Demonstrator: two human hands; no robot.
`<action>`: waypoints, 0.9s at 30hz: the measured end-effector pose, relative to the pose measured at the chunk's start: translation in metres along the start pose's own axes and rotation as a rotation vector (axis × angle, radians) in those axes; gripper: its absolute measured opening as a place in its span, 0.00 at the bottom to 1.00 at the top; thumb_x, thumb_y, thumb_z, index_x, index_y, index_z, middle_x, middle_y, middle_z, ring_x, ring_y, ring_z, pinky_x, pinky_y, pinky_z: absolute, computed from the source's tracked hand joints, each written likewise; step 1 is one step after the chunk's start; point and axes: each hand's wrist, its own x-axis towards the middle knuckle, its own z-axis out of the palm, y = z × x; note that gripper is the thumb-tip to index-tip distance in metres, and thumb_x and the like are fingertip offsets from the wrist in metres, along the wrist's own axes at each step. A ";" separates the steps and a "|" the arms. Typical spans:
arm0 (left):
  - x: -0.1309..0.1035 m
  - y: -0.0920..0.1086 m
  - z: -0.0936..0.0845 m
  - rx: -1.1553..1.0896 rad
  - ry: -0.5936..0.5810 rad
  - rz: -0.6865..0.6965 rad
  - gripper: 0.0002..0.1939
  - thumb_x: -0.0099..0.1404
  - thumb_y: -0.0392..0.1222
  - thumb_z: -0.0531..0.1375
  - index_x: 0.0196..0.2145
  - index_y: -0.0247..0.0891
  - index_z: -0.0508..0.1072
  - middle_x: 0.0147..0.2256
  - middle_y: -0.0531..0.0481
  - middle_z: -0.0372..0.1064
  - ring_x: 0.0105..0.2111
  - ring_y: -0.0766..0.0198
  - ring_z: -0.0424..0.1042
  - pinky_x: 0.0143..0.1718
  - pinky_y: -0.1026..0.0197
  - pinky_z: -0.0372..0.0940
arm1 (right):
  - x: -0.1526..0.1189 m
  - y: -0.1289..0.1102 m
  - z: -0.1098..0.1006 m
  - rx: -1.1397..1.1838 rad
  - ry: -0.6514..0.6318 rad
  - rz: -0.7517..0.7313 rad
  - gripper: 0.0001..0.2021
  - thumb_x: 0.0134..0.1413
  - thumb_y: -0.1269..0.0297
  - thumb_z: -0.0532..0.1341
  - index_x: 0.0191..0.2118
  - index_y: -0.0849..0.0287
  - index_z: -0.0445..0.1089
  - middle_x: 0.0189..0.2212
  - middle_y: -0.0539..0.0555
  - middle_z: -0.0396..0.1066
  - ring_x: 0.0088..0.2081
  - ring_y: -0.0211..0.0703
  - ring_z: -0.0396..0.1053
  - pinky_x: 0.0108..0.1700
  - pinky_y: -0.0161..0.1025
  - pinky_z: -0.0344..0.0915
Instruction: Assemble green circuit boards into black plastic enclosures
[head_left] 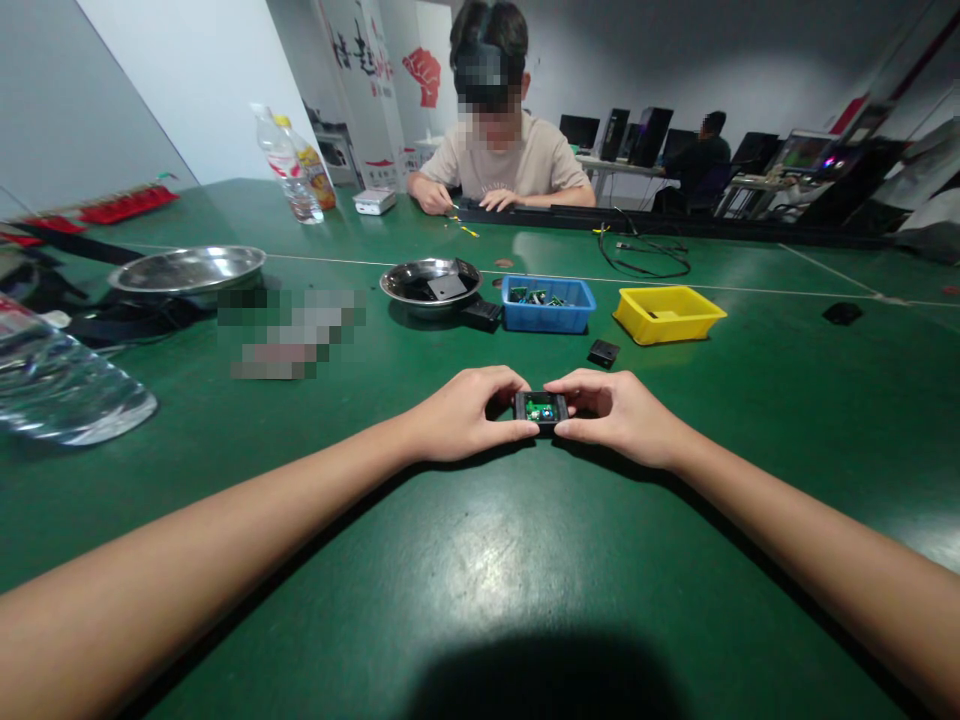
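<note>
the large bottle (67,385) is cut off by the left edge, and both forearms (262,515) run out of view. a pixelated patch (300,335) hides part of the desk (480,560). the parts (547,412) on the green board (534,408) (set in the black case (547,428)) are too small to tell, as are single pieces (536,298) in the blue bin (547,318).

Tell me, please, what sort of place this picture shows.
Probably a workroom for small electronics: a blue bin holds what look like green circuit boards, the left hand and right hand hold a small black case with a green board inside, and computer screens stand at the back.
</note>
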 end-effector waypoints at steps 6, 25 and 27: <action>-0.001 0.001 0.001 0.003 0.027 -0.010 0.18 0.61 0.53 0.64 0.40 0.35 0.75 0.34 0.48 0.72 0.33 0.61 0.70 0.35 0.61 0.61 | -0.001 0.000 0.000 -0.035 0.007 -0.017 0.23 0.45 0.64 0.72 0.50 0.61 0.75 0.44 0.57 0.75 0.42 0.46 0.74 0.49 0.46 0.72; 0.000 0.000 0.000 -0.004 -0.022 0.024 0.17 0.63 0.53 0.63 0.40 0.35 0.73 0.35 0.48 0.71 0.33 0.62 0.69 0.35 0.62 0.61 | 0.002 0.003 0.000 0.069 0.029 0.040 0.21 0.38 0.65 0.73 0.42 0.62 0.76 0.34 0.53 0.75 0.35 0.42 0.72 0.40 0.42 0.70; 0.000 0.000 0.000 0.000 -0.028 0.024 0.17 0.63 0.53 0.63 0.40 0.35 0.73 0.35 0.48 0.71 0.33 0.62 0.69 0.36 0.62 0.61 | 0.002 0.003 0.000 0.077 0.028 0.064 0.21 0.37 0.65 0.74 0.42 0.63 0.76 0.33 0.53 0.75 0.33 0.41 0.72 0.38 0.41 0.70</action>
